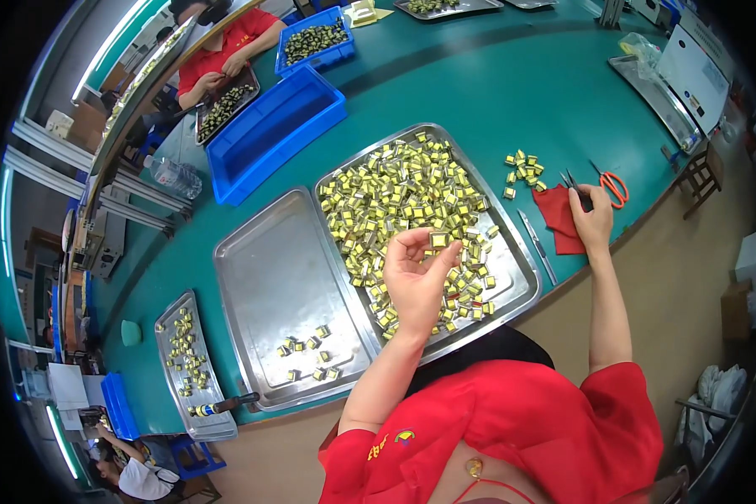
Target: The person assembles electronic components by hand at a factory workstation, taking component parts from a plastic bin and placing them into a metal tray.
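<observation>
Component (438, 240) with yellow face sits pinched in left hand (415, 274)

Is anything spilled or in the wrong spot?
Maybe: a little pile of yellow-topped components sits loose on the green table, near the red cloth. It looks odd because many similar ones lie inside the metal tray. It could be deliberate.

It's bright in here, cool and fairly even, with white tube lights (113, 46) glowing along the left. The green table (487, 84) is well lit, though a darker band curves across its far side, and the nearly bare steel tray (269, 269) carries a soft grey sheen. The left hand (416, 273) looks sharp; the small co-worker at lower left (149, 479) looks softer. Straight edges bow outward, and the corners fall to black.
</observation>
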### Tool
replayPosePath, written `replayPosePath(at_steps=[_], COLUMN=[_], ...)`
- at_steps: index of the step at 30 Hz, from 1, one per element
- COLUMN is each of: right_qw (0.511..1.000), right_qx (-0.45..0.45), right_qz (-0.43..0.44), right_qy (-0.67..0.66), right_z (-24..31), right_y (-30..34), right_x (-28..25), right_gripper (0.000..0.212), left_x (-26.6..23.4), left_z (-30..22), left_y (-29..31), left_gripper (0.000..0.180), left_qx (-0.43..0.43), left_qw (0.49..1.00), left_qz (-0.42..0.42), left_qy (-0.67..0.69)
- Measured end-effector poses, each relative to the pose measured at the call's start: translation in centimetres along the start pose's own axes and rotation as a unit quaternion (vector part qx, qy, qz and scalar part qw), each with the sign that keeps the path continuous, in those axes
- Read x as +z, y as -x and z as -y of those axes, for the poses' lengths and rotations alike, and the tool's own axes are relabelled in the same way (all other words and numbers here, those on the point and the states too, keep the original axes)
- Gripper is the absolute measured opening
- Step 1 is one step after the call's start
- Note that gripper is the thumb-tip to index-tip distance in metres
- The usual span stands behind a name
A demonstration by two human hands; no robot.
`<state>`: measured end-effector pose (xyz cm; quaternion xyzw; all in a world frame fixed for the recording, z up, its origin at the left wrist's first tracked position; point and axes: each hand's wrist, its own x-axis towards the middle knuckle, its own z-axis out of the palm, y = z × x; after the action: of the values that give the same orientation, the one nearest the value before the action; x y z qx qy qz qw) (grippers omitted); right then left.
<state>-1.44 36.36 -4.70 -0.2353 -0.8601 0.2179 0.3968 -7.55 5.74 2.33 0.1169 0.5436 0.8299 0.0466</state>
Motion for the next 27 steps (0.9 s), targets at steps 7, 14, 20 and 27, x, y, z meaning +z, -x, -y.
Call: replayPosePath(at_steps=[7,14,20,27], right_qw=[0.995,0.995,0.652,0.838], right_qx=[-0.077,0.033,0.381,0.189], right_qz=[0.021,-0.032,-0.055,0.236], right_qy=[0.060,-0.091,-0.653,-0.453], right_z=[-0.3,-1.5,3.0,7.9], right_y=[-0.9,-0.1,-3.1,-1.8], right_x=[0.6,-0.8,-5.1,-6.2], right_gripper=[0.020,0.011,0.031,0.021], left_x=[-0.2,-0.5,-1.5,-0.6], left_z=[0.0,0.0,0.3,0.2], left_y=[-0.6,1.1,1.8,0.3], left_gripper=[0.031,0.037,0.034,0.032], left_qx=[-0.021,-0.084,-0.145,-0.035], left_qw=[0.999,0.996,0.981,0.996], left_qz=[0.009,0.014,0.046,0.075], left_qy=[0.042,0.031,0.121,-0.016])
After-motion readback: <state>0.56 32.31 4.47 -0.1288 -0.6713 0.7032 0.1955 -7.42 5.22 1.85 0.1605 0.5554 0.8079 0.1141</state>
